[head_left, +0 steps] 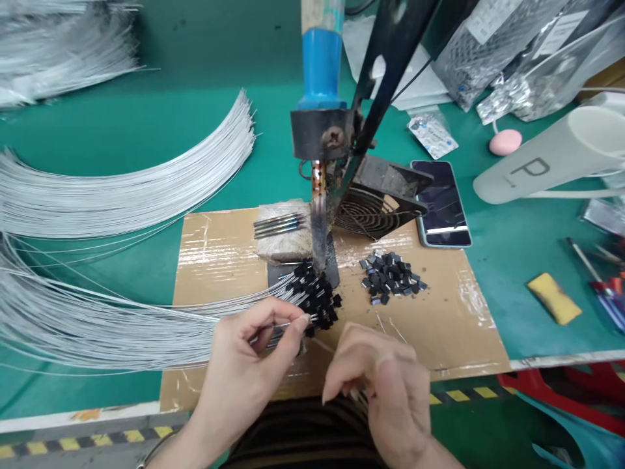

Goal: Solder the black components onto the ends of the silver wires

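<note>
Thumb and forefinger of my left hand (258,358) pinch a thin white wire just left of a cluster of black connectors (315,296). These connectors sit on the ends of a bundle of white wires (122,326) that runs in from the left. My right hand (383,384) is closed at the cardboard's front edge, its fingers curled inward. A few thin pale strands show beneath those fingers, but what they are is unclear. Above the cluster points a soldering iron (319,189) with a blue grip, held tip down by a black metal arm. Loose black connector pieces (390,277) lie in a pile to the right.
A cardboard sheet (454,312) covers part of the green table. Behind the iron stand a small fan (375,208) and a phone (442,205). Another wire bundle (146,195) lies at left. A cup (547,156), a yellow sponge (554,298) and plastic bags (532,58) are at right.
</note>
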### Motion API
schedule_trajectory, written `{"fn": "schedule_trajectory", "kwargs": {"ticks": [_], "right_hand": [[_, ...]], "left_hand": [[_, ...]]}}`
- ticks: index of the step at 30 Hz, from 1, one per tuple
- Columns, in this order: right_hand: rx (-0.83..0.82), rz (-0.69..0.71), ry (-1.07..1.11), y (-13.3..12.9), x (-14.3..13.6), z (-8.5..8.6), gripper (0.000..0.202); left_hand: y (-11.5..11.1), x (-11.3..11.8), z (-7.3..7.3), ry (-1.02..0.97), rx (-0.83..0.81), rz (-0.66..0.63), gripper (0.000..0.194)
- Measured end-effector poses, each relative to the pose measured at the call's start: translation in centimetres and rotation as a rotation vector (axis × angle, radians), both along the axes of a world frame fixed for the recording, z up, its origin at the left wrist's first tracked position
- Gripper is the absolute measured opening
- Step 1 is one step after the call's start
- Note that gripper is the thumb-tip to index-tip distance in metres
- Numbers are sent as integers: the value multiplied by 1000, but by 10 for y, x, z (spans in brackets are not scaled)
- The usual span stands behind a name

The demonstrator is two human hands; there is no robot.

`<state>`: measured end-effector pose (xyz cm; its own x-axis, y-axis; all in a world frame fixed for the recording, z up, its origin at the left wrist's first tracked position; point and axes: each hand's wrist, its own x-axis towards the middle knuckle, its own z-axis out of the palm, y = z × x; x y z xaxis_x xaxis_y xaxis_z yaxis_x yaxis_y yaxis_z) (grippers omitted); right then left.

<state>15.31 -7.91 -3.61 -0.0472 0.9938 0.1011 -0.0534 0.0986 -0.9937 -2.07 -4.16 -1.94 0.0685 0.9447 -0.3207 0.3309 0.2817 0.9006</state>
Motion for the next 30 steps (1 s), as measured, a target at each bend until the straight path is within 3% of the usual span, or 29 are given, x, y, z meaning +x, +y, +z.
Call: {"fn": "schedule_trajectory", "kwargs": {"ticks": [4,11,30], "right_hand": [[-152,-200,-48,3,3,-6,32],[-358,-132,192,11,-14,-9,18],[-528,-23,593,10,-14,-17,12]], "left_hand": [[2,2,6,8,8,23,18],[3,2,6,0,40,-27,17],[-6,-1,-2,-11,69,-42,16]]}}
